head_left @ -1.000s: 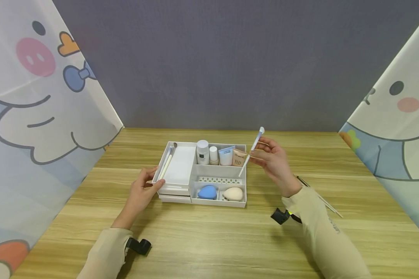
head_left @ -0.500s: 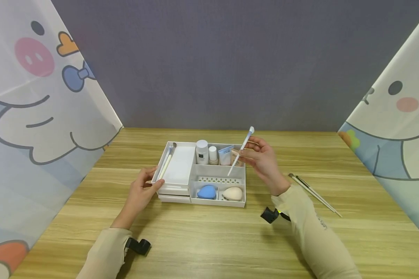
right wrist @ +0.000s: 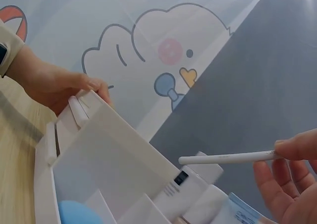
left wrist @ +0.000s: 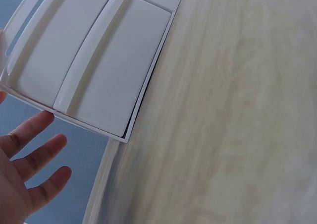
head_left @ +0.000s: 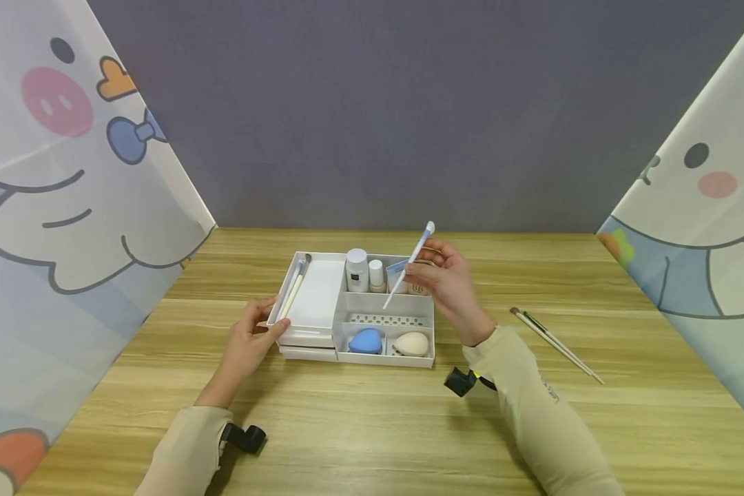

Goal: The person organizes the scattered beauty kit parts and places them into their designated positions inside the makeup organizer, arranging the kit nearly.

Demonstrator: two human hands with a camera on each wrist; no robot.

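Note:
My right hand (head_left: 451, 289) pinches a white makeup brush (head_left: 418, 248) between thumb and fingers, above the white cosmetics organizer (head_left: 319, 293). The brush tilts, pale head up, its bare handle end (right wrist: 190, 160) pointing down to the left. My left hand (head_left: 248, 348) grips the organizer's front left corner, thumb on the top edge. In the left wrist view, several fingers (left wrist: 49, 182) spread beside the drawer fronts (left wrist: 119, 65). Two brushes (head_left: 294, 293) lie along the left side of the organizer's top tray.
Bottles (head_left: 357, 272) and tubes fill the organizer's back row. A blue makeup sponge (head_left: 366, 341) and a cream one (head_left: 412, 344) sit in front; between lies a perforated strip (head_left: 386, 320). Two more brushes (head_left: 558, 346) lie on the table at right. A grey panel (head_left: 372, 117) stands behind.
My right hand has moved left with the brush, from the organizer's right edge to over its middle. The two brushes on the table are now uncovered. My left hand stays at the corner.

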